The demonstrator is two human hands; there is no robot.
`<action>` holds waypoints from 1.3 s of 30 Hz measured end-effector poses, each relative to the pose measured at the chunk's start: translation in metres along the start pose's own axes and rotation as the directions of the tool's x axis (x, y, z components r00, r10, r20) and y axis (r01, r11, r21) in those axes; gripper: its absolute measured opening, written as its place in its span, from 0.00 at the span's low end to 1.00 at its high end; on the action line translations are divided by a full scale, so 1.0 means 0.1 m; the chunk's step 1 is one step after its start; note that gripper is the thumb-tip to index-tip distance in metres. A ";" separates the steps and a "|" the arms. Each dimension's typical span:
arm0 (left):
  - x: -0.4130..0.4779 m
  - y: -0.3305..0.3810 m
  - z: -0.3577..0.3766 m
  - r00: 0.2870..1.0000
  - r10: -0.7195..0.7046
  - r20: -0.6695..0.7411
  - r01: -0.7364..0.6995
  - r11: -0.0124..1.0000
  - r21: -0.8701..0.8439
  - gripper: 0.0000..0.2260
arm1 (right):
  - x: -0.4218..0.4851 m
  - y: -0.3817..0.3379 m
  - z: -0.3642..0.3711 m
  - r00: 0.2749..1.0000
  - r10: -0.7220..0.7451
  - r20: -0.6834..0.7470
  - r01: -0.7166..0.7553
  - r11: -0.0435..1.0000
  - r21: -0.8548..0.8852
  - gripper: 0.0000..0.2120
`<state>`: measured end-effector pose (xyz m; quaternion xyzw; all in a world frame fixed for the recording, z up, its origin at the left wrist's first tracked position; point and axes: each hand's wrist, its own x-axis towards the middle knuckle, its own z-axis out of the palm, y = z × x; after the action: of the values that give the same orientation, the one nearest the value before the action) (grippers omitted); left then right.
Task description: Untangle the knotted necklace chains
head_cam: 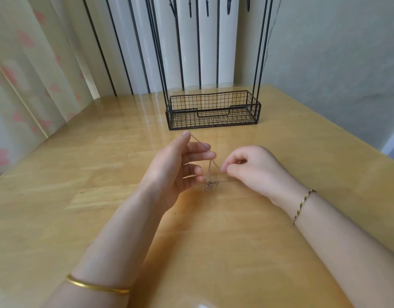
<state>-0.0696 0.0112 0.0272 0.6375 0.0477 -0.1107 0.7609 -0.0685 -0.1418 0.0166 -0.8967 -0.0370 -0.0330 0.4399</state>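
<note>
Left hand (176, 165) stands palm-right, fingers spread and mostly straight, the necklace chains (209, 170) draped over its raised index fingertip. Right hand (251, 170) is curled, pinching one strand. Fine links blur; the knot (211, 185) seems to hang just above the table (102, 174), strands rising up-left

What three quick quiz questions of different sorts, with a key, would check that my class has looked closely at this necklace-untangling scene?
1. True or false: the right hand pinches a strand of the necklace chains.
2. Where is the knot? A: on a wrist. B: low between the two hands, near the table. C: on a forearm.
3. Fill in: a strand runs up over a raised fingertip of the ___ hand.

Key: 1 true. 2 B. 3 left; the left hand.
</note>
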 end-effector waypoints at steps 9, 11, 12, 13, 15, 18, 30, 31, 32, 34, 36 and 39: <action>-0.03 0.01 0.03 0.997 0.046 0.067 -0.047 0.999 0.014 0.22 | 0.00 0.03 0.09 1.000 0.004 0.024 -0.004 1.000 -0.006 0.17; -0.04 0.02 0.04 0.996 0.051 0.076 -0.052 0.999 0.016 0.22 | -0.01 0.03 0.11 0.999 -0.030 -0.033 0.029 0.999 -0.022 0.13; -0.04 0.01 0.04 0.996 0.053 0.076 -0.055 0.998 0.016 0.22 | -0.01 0.02 0.12 0.997 -0.050 -0.063 0.048 0.998 -0.034 0.11; -0.04 0.01 0.04 0.996 0.055 0.070 -0.056 0.998 0.016 0.22 | -0.01 0.02 0.13 0.994 -0.065 -0.091 0.062 0.997 -0.035 0.09; -0.04 0.01 0.03 0.997 0.056 0.049 -0.057 0.998 0.005 0.22 | -0.01 -0.01 0.11 0.991 -0.049 -0.122 0.059 0.995 0.078 0.06; -0.02 0.01 0.00 0.999 0.044 0.004 -0.044 0.999 -0.027 0.23 | -0.03 -0.05 0.05 0.989 0.018 -0.147 0.039 0.925 0.378 0.06; 0.03 -0.01 -0.02 0.977 0.063 -0.203 -0.107 0.970 -0.216 0.20 | 0.04 -0.05 -0.11 0.935 0.226 0.274 -0.289 0.038 0.957 0.08; 0.03 -0.01 -0.03 0.971 0.062 -0.230 -0.114 0.969 -0.220 0.20 | 0.03 -0.06 -0.12 0.940 0.202 0.276 -0.288 0.033 0.957 0.08; 0.04 -0.01 -0.04 0.964 0.057 -0.261 -0.118 0.967 -0.225 0.20 | 0.03 -0.07 -0.13 0.944 0.183 0.276 -0.287 0.036 0.957 0.09; 0.06 0.00 -0.08 0.952 0.042 -0.302 -0.126 0.956 -0.264 0.17 | 0.04 -0.06 -0.14 0.948 0.176 0.267 -0.277 0.039 0.960 0.13; 0.07 0.01 -0.11 0.955 0.033 -0.294 -0.135 0.933 -0.333 0.16 | 0.05 -0.04 -0.16 0.951 0.186 0.248 -0.259 0.037 0.965 0.14; 0.07 0.02 -0.12 0.957 0.052 -0.284 -0.168 0.901 -0.401 0.14 | 0.06 -0.02 -0.16 0.955 0.205 0.216 -0.224 0.020 0.974 0.14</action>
<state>-0.0617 0.0225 0.0258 0.4691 0.1359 0.0324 0.8720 -0.0627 -0.1532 0.0283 -0.3455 0.0829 0.0741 0.9318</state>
